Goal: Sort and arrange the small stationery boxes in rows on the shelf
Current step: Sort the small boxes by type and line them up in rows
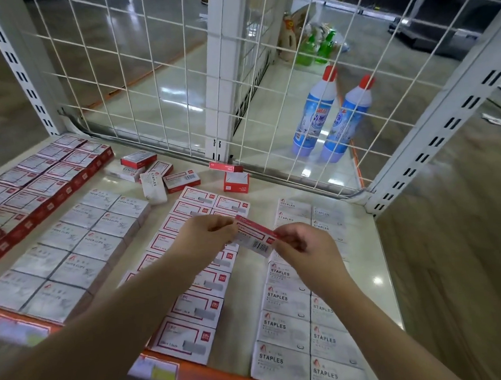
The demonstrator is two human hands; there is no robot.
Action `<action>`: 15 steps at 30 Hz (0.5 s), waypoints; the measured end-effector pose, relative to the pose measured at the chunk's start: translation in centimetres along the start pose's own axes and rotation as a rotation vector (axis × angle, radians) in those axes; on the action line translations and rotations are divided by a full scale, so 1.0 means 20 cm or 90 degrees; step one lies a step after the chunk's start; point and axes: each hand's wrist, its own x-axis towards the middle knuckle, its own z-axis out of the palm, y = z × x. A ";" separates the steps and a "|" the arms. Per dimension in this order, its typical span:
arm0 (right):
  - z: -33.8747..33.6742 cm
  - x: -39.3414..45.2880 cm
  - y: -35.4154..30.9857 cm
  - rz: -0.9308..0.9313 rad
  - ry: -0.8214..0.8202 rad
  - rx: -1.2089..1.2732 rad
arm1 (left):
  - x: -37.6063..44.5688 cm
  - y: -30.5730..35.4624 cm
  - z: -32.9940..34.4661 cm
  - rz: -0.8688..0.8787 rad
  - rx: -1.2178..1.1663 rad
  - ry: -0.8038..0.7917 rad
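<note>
Both hands hold one small red-and-white stationery box [253, 238] above the shelf [246, 294]. My left hand [208, 235] pinches its left end and my right hand [300, 244] pinches its right end; a barcode faces me. Under it run two rows of red-bordered boxes [189, 312]. White STAPLES boxes [302, 312] lie in rows to the right, grey paper-clip boxes [72, 251] to the left, and red boxes [37, 183] at far left. Several loose boxes [155, 174] lie jumbled at the back, with an opened red box [234, 179] beside them.
A white wire mesh panel [180, 86] closes the shelf's back, with slotted uprights [432, 139] at the corners. Behind the mesh, two blue bottles [329, 119] stand on the floor. An orange price rail [177, 371] lines the front edge.
</note>
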 end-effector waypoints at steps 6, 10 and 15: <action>0.02 -0.03 0.02 -0.112 0.058 -0.111 | 0.00 0.00 0.02 -0.140 -0.120 0.019; 0.05 -0.05 0.04 -0.220 0.074 -0.212 | 0.00 0.01 0.03 -0.197 -0.151 0.059; 0.06 -0.07 0.08 -0.250 0.068 -0.254 | -0.01 0.02 0.03 -0.242 -0.241 0.030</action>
